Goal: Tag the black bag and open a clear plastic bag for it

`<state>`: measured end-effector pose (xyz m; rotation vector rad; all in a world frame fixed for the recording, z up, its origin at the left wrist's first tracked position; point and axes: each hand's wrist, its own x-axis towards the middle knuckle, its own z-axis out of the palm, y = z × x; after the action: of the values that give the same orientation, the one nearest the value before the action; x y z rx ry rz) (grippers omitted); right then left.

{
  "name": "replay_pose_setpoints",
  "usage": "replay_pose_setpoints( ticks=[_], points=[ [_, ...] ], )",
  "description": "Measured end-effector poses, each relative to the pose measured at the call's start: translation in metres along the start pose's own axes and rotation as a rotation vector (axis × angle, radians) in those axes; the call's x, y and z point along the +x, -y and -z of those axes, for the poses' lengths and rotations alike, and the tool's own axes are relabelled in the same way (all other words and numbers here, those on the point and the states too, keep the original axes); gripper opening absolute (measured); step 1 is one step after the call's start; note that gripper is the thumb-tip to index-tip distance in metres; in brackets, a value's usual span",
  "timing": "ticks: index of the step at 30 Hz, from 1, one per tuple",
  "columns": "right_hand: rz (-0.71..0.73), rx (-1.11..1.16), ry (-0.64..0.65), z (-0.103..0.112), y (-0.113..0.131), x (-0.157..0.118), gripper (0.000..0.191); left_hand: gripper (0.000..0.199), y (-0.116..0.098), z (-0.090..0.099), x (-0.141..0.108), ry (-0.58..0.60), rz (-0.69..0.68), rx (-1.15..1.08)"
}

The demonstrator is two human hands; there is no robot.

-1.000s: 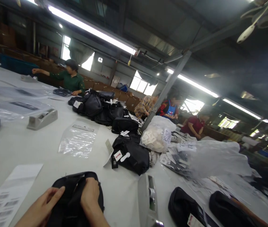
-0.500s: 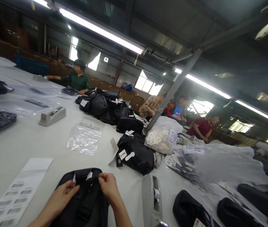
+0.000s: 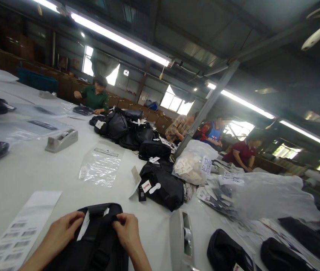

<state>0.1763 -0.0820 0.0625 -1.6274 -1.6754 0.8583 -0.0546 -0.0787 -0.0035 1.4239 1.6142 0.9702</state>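
A black bag (image 3: 92, 248) lies at the bottom centre between my two hands. My left hand (image 3: 60, 233) has its thumb and fingers pinched together at the bag's upper left edge, beside a white paper strip (image 3: 83, 226) that lies on the bag. What that pinch holds is too small to make out. My right hand (image 3: 127, 231) pinches black material at the bag's upper right edge. A second bit of white (image 3: 106, 211) shows between the hands near the top edge.
A barcode label sheet (image 3: 21, 229) lies left, with a tape dispenser (image 3: 62, 140) and clear plastic bag (image 3: 100, 165) beyond. Another dispenser (image 3: 181, 241) stands close on the right. Tagged black bags (image 3: 162, 182) are piled ahead. Several people work farther back.
My left hand has moved left and slightly up, and more of the white strip shows. My right hand has shifted slightly down. The person in green has drawn one arm back.
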Motion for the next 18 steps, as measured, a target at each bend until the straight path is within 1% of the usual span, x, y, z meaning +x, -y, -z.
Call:
replay_pose_setpoints(
  ticks=[2, 3, 4, 6, 8, 12, 15, 17, 18],
  points=[
    [0.052, 0.000, -0.002, 0.000, 0.006, -0.002, 0.016, 0.033, -0.002, -0.001, 0.010, 0.049, -0.067, -0.022],
    [0.053, 0.024, 0.016, 0.000, 0.009, -0.001, 0.017, 0.030, -0.004, -0.002, 0.014, 0.083, -0.101, -0.036],
    [0.035, 0.060, 0.042, 0.000, 0.011, 0.000, 0.020, 0.027, -0.008, -0.004, 0.016, 0.121, -0.130, -0.052],
    [-0.047, 0.151, 0.111, -0.001, 0.014, 0.006, 0.028, 0.023, -0.015, -0.007, 0.018, 0.199, -0.172, -0.091],
    [-0.130, 0.227, 0.172, -0.004, 0.015, 0.014, 0.034, 0.026, -0.020, -0.008, 0.018, 0.257, -0.191, -0.119],
    [-0.191, 0.308, 0.227, -0.010, 0.014, 0.025, 0.042, 0.030, -0.020, -0.009, 0.019, 0.297, -0.186, -0.125],
    [-0.200, 0.308, 0.252, -0.010, 0.016, 0.025, 0.037, 0.032, -0.014, -0.010, 0.024, 0.294, -0.182, -0.112],
    [-0.181, 0.258, 0.239, -0.010, 0.019, 0.022, 0.026, 0.030, -0.010, -0.012, 0.027, 0.283, -0.188, -0.102],
    [-0.169, 0.217, 0.207, -0.010, 0.021, 0.021, 0.020, 0.028, -0.008, -0.013, 0.028, 0.274, -0.191, -0.097]
  ],
)
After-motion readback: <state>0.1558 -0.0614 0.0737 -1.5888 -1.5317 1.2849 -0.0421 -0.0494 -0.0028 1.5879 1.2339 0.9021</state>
